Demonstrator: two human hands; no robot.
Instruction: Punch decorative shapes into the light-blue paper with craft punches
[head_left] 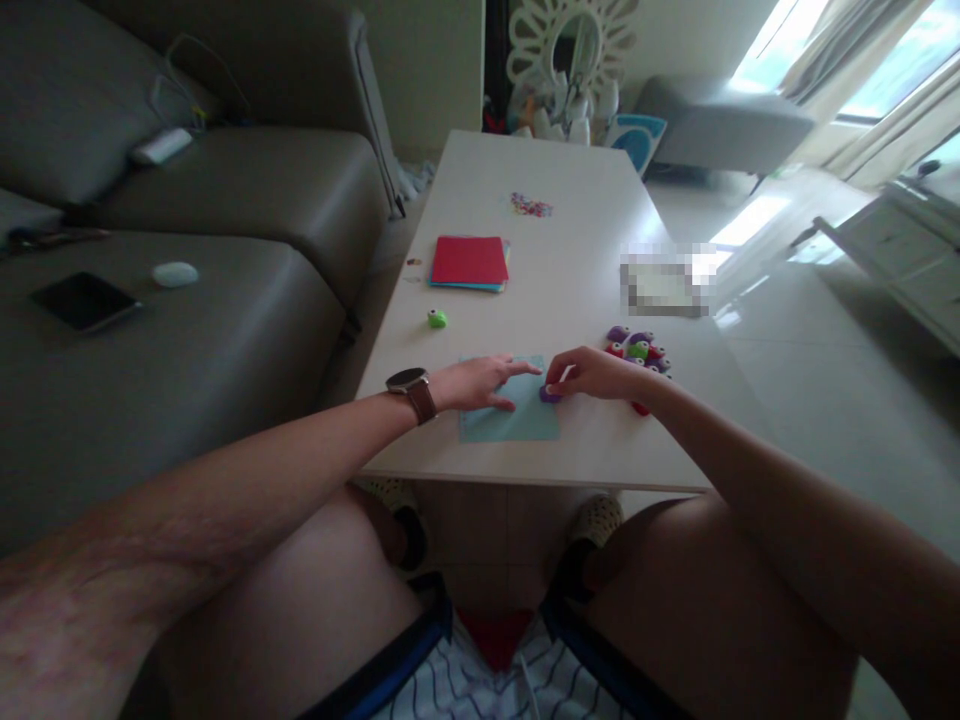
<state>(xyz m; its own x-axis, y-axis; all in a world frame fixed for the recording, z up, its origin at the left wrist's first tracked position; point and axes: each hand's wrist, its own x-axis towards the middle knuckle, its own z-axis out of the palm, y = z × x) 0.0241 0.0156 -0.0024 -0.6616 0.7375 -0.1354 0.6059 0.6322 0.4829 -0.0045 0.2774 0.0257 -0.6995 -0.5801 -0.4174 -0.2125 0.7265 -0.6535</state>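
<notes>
Head view. One blue sheet (pixel 510 415) lies flat at the table's (pixel 570 250) near edge. Left hand (pixel 480 383) rests open, palm down, on the sheet's left part. Right hand (pixel 592 375) is pinched on one purple punch (pixel 550 394) at the sheet's right edge. One green punch (pixel 437 318) stands alone, well apart. One cluster of punches (pixel 639 352) sits right of the hands; exact count cannot be told. One paper stack (pixel 469 263), red on top. White table; grey sofa (pixel 225 200) left, with one phone (pixel 84 300); tiled floor, bright window right.
</notes>
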